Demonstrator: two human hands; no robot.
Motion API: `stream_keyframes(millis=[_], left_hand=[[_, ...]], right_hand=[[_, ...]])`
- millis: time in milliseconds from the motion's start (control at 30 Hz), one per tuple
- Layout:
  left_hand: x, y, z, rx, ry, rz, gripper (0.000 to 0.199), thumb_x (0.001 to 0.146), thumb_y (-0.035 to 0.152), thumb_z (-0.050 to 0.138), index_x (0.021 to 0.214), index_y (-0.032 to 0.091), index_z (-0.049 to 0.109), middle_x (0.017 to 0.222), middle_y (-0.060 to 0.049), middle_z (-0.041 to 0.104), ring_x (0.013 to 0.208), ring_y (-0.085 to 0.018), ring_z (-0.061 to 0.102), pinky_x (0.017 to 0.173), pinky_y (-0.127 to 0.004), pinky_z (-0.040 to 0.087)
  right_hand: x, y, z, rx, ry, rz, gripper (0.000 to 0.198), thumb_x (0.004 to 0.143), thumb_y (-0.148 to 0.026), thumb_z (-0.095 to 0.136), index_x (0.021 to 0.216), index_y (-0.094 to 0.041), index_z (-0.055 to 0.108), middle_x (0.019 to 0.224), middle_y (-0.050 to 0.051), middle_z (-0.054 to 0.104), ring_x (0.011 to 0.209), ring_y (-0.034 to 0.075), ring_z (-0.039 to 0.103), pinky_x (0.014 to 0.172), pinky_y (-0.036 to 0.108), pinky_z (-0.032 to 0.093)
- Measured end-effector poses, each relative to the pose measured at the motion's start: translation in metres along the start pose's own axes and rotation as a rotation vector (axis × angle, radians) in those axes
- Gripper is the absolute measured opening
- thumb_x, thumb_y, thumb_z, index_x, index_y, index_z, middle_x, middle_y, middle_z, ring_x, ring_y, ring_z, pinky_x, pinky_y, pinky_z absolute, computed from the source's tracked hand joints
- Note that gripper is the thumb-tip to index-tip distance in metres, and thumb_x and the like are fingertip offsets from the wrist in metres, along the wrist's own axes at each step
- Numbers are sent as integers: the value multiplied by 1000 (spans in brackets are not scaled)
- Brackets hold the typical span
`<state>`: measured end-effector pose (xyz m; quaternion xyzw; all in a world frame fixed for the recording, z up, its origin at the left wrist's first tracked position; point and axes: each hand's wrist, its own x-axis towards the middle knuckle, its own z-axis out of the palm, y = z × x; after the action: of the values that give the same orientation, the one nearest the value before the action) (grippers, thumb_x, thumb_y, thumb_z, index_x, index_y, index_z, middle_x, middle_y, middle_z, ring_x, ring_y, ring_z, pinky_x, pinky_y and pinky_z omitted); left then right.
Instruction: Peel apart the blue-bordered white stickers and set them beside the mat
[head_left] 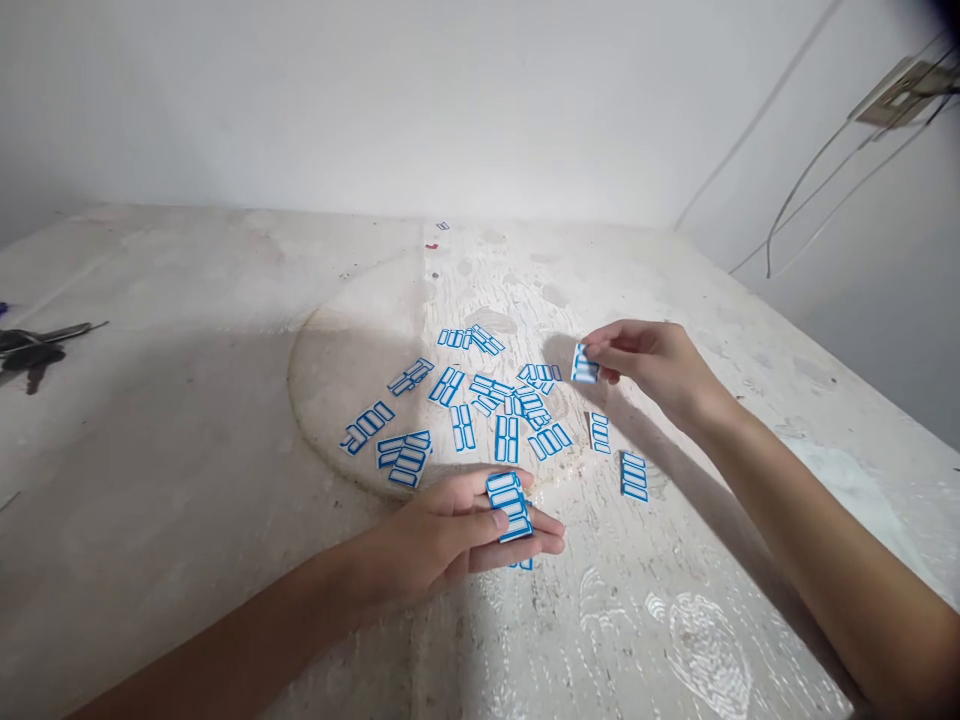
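Note:
My left hand [480, 525] is palm up near the front, its thumb pressing down a small stack of white cards with blue printed outlines [510, 505]. One more blue-and-white card [523, 565] shows partly beneath those fingers. To the right, my right hand [637, 360] pinches a single card [585, 363] between thumb and fingers, slightly above the table. Several similar cards [507, 438] lie scattered between and beyond the hands, some overlapping. Closest below my right hand are a card [599, 432] and another card [634, 476], lying apart from the pile.
The pale table [187, 450] has a plastic-like cover and a large round stain ring. Dark scissors-like items [37, 345] lie at the left edge. Small scraps [442, 226] sit near the wall. Loose wires hang from a socket [904, 95] at upper right.

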<state>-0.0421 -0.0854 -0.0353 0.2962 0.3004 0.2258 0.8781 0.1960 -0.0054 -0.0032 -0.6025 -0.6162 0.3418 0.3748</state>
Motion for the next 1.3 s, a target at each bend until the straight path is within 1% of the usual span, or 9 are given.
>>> stream_keyframes(millis=[133,333,567,700,767,900,1000,1133,1300], left_hand=[[-1,2,1,5,4,-11,26,87,11,49,112,11,44,103,-14,69,103,-22,62,100,-35,41],[-2,1,0,-8,-4,-12,31,86,12,50,116,11,42,104,-14,68,105,-23,61,104,-39,36],[-3,0,-3,6,-40,-5,29,89,12,47,117,12,41,106,-13,67,108,-23,59,105,-39,34],[-2,-1,-3,3,-28,6,26,88,12,48,114,12,44,104,-13,68,107,-24,60,105,-41,34],[-2,-2,-3,0,-33,12,26,88,12,48,114,12,45,106,-14,67,107,-24,60,105,-41,34],[-1,-1,-2,7,-51,36,26,87,12,50,113,12,50,106,-13,66,106,-23,60,104,-40,36],[0,1,-1,36,-115,68,21,86,13,51,106,12,59,110,-11,64,111,-23,57,103,-37,38],[0,3,0,23,-156,57,32,87,7,45,116,15,58,119,-9,60,113,-22,56,105,-36,36],[1,2,0,-13,-212,91,37,86,1,40,114,15,59,133,-7,49,125,-23,43,108,-38,33]], right_hand=[[-2,4,-3,-129,-120,1,14,71,-28,65,71,-14,66,54,1,54,48,13,47,48,28,37],[6,16,20,-209,-84,-127,26,72,-25,65,96,-17,67,99,8,53,68,14,51,66,31,44],[8,11,26,-113,-57,-47,16,69,-25,65,74,-15,55,66,0,49,55,11,46,49,26,38],[-1,-2,18,49,-53,-42,16,73,-27,62,76,-15,51,68,2,54,59,12,52,53,26,42],[-11,-12,16,160,-108,-66,20,72,-23,63,88,-16,54,72,0,55,60,11,54,55,26,45],[-41,-34,24,401,-450,-36,40,76,-12,58,114,-22,52,73,-2,58,59,13,60,56,27,49],[-62,-42,34,379,-573,33,20,81,-14,53,99,-20,60,72,-1,60,58,13,60,55,28,49],[-76,-40,45,266,-500,-26,11,81,-14,55,87,-20,63,75,-1,59,64,11,55,56,25,44],[-78,-37,52,244,-469,48,9,80,-13,56,85,-17,61,70,-2,55,56,10,52,53,25,43]])
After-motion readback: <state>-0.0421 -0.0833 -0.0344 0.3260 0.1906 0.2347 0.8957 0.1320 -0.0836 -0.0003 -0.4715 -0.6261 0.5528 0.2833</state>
